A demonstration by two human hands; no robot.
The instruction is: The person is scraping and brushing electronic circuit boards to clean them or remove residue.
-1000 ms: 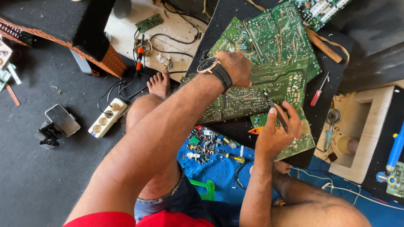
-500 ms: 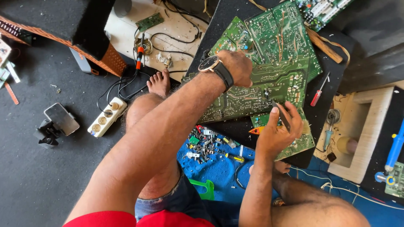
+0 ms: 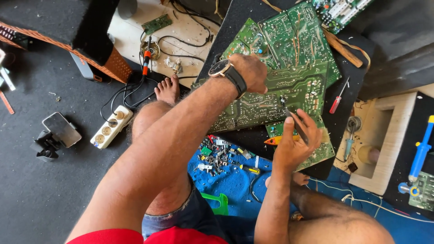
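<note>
A large green circuit board [image 3: 289,68] lies solder side up on a black panel [image 3: 348,104]. My left hand [image 3: 251,72], with a wristwatch, presses down on the board's left part and holds it. My right hand [image 3: 296,144] grips a thin dark tool [image 3: 294,122] whose tip touches the board near its middle. A smaller green board [image 3: 323,151] sits under that hand. Several small loose parts [image 3: 221,153] lie on a blue mat [image 3: 239,180] by my knee.
A red-handled screwdriver [image 3: 337,101] lies right of the board. A white power strip [image 3: 110,126] and a phone on a stand [image 3: 58,131] sit on the dark floor at left. A blue desoldering pump [image 3: 420,153] and a foam block [image 3: 393,140] are at right.
Both hands stay on the board; the right hand's tool tip has shifted only slightly. Nothing else moved.
</note>
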